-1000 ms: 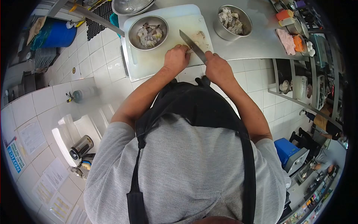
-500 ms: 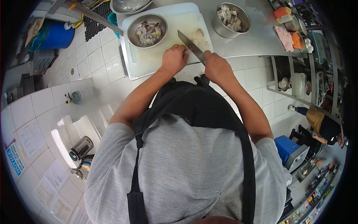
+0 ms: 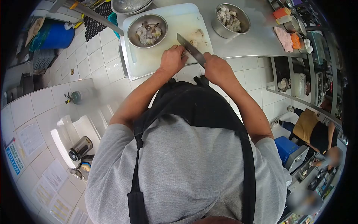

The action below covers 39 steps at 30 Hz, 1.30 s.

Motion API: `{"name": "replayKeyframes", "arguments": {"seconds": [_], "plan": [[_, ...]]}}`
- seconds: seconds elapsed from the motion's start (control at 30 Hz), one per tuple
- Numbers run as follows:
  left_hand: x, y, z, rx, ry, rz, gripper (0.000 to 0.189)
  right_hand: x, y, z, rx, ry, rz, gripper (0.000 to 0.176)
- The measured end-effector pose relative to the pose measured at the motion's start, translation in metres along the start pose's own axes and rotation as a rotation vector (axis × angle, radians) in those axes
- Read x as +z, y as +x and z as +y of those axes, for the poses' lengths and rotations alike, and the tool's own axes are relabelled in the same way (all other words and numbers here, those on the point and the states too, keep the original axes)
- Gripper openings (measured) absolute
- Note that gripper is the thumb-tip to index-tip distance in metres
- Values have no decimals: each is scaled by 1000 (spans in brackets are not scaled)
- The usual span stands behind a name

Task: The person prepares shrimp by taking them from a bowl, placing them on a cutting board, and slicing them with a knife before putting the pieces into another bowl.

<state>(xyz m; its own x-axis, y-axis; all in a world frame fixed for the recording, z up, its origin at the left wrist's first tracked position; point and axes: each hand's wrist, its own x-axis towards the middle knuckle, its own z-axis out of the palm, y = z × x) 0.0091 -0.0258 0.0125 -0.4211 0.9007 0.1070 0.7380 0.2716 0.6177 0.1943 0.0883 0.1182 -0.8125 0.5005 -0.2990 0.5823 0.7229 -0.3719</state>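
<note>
My right hand (image 3: 217,68) is closed around the handle of a large knife (image 3: 191,49), its blade slanting up and left over the white cutting board (image 3: 145,61). Beside the blade, my left hand (image 3: 173,59) has its fingers drawn together on a small pale piece, mostly hidden, perhaps a shrimp. Small scraps (image 3: 197,38) lie on the board beyond the knife. A steel bowl (image 3: 131,34) on the board's left part holds several shrimp (image 3: 148,33). A deeper steel pot (image 3: 228,33) of greyish pieces stands on the counter to the right.
The steel counter (image 3: 257,44) bears pink cloth (image 3: 284,38) and containers at right. Stacked steel bowls (image 3: 130,5) sit behind the board. Another person (image 3: 320,136) is at far right, near a blue cooler (image 3: 285,148). A shelf (image 3: 289,93) stands below the counter's right side.
The knife blade has shifted slightly left and lower, and my hands have barely moved. At far right, the other person has moved nearer, and a blurred head shows at lower right.
</note>
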Motion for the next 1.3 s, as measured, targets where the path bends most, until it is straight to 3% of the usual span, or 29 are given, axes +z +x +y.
{"name": "replayKeyframes", "arguments": {"seconds": [0.17,0.33,0.4,0.47,0.73,0.8,1.3], "plan": [[5,-4,-10,22,-24,-29,17,17,4,-3,37,6,-35,21],[-5,2,2,-50,9,-147,19,17,22,4,-2,48,112,23],[1,9,9,31,28,11,22,16,27,18,20,34,138,24],[13,17,7,46,25,34,23,23,35,43,54,8,162,22],[21,22,3,26,61,-9,23,9,-13,45,171,57,77,22],[24,25,8,141,51,142,19,9,-21,42,189,88,89,24],[25,34,6,158,52,30,20,3,-12,40,172,109,93,23]]}}
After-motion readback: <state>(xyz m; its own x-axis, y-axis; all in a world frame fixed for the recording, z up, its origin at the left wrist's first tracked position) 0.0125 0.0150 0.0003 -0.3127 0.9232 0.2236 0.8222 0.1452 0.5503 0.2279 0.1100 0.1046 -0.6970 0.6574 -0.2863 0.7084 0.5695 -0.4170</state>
